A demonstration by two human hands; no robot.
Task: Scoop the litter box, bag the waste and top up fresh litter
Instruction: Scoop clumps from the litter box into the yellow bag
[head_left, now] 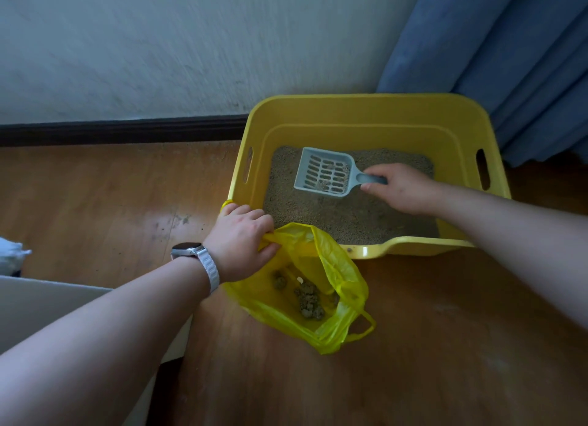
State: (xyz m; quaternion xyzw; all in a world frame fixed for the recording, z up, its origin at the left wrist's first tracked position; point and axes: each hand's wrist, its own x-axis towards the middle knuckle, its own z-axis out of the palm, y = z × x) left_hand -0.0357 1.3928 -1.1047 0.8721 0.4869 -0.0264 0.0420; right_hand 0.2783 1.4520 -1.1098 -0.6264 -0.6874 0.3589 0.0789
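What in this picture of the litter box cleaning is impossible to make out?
Head view, the only one:
Handle end of the scoop: hidden inside the right hand.
The bits in the scoop: too small to tell waste from litter.
The white thing at the left edge: cut off by the frame.
Fingertips of the left hand: tucked into the bag rim.

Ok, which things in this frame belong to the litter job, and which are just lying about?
In use: yellow litter box, litter, grey scoop held by right hand, yellow bag held open by left hand, waste clumps inside it.
Just there: blue curtain, wristwatch, white object at left edge.
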